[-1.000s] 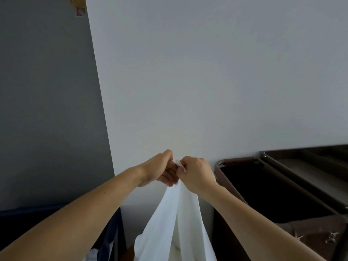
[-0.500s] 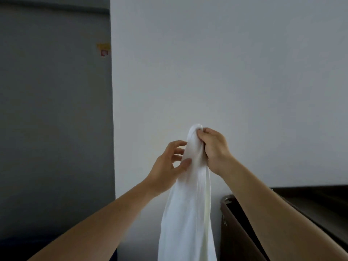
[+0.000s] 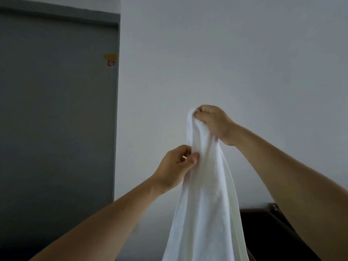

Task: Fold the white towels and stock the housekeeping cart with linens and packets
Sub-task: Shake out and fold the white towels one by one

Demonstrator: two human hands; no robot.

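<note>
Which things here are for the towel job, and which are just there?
For the job:
white terry towel, hanging from both hands
right hand, gripping its top
left hand, pinching its edge lower down
dark brown housekeeping cart, bottom right

Just there:
flat grey door
small yellow and red sticker on it
plain white wall

We saw through one wide-angle camera, worn on the head. It looked straight ahead at a pale wall (image 3: pixel 235 63), with a grey door (image 3: pixel 56 119) to the left. It sat near the work: both forearms reached in from the bottom edge, and the left hand (image 3: pixel 175 166) and right hand (image 3: pixel 214 123) gripped the white towel (image 3: pixel 205 194) mid-frame.
</note>
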